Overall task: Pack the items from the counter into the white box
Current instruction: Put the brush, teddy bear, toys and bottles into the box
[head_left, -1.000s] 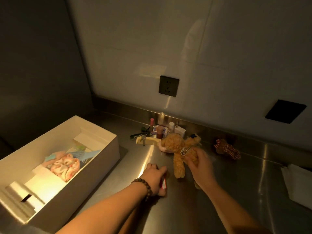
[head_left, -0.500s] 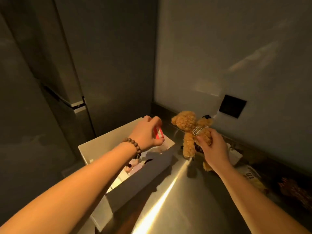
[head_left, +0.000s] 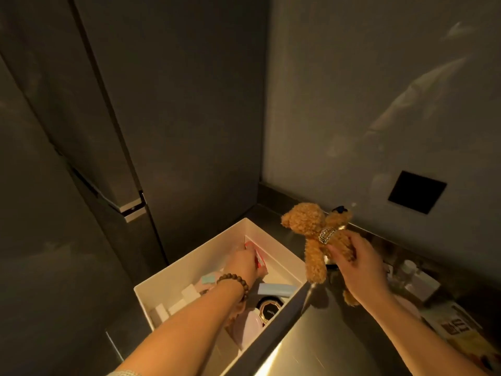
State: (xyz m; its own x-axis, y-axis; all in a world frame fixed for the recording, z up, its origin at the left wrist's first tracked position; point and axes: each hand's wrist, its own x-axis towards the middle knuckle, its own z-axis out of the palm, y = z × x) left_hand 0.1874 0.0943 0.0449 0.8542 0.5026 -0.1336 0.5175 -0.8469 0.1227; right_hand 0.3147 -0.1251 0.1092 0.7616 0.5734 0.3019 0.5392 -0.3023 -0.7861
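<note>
Since half a second ago, your left hand (head_left: 242,263) has dropped into the white box (head_left: 189,263), closed on the small red packet (head_left: 259,257).
Your right hand (head_left: 357,264) grips the teddy bear (head_left: 315,240) above the counter (head_left: 320,346), just right of the box. Other items lie beneath your left wrist; release carelessly and the packet may wedge upright. The bear's dangling legs could snag the box rim.

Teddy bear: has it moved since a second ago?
Yes. The teddy bear is lifted off the counter in the right hand, carried toward the white box.
</note>
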